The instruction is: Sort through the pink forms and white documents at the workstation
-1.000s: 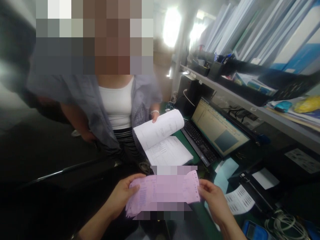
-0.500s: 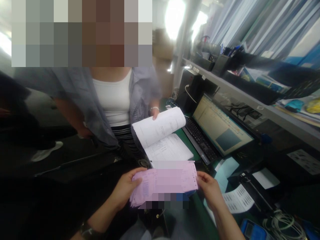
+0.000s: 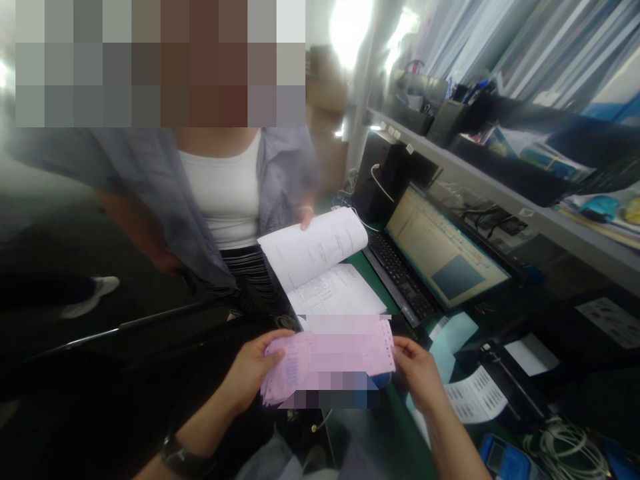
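Observation:
I hold a stack of pink forms (image 3: pixel 327 360) with punched edges in front of me. My left hand (image 3: pixel 253 370) grips its left end, thumb on top. My right hand (image 3: pixel 417 373) pinches the right end. A watch sits on my left wrist. Across from me stands a person in a grey shirt over a white top; the person's hand (image 3: pixel 306 217) lifts the pages of a white booklet (image 3: pixel 320 263) lying on the green desk (image 3: pixel 373 277).
An open laptop (image 3: pixel 435 257) with a lit screen stands right of the booklet. Pale blue and white papers (image 3: pixel 470 393), cables (image 3: pixel 565 443) and a blue device (image 3: pixel 505 460) lie at the right. A shelf (image 3: pixel 500 193) above carries trays and files.
The pink forms and both my hands sit slightly higher and closer together in view. The view has tilted a little leftward. The other person keeps holding the booklet pages up.

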Available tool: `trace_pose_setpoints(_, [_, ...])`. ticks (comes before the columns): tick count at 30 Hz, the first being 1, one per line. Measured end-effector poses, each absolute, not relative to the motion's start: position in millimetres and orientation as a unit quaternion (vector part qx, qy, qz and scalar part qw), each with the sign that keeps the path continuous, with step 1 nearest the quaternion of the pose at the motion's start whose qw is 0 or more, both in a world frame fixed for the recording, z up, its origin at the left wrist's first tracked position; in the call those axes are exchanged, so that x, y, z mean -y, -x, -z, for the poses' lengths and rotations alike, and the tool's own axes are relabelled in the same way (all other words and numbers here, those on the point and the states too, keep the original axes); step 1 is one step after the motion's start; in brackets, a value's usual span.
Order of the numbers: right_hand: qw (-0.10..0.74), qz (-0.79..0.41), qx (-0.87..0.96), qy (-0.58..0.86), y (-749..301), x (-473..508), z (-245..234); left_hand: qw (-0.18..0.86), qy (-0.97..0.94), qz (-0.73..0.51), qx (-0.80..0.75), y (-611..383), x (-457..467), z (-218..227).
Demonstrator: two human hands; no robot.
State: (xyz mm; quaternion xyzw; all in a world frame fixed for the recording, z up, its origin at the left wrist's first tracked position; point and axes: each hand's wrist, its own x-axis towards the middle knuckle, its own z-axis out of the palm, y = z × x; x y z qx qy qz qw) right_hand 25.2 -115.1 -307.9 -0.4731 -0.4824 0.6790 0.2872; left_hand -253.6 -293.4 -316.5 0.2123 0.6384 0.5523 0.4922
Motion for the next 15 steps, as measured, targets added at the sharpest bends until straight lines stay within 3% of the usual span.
trace_pose_setpoints(10, [0.289,-0.674,0.482,0.479,-13,102,327,0.472,-0.204,-0.564,-0.646,254,283,327])
trace_pose_setpoints(15, [0.238,-0.587,0.565,0.528,-9,102,338,0.462,-0.187,-0.569,-0.655,251,277,328])
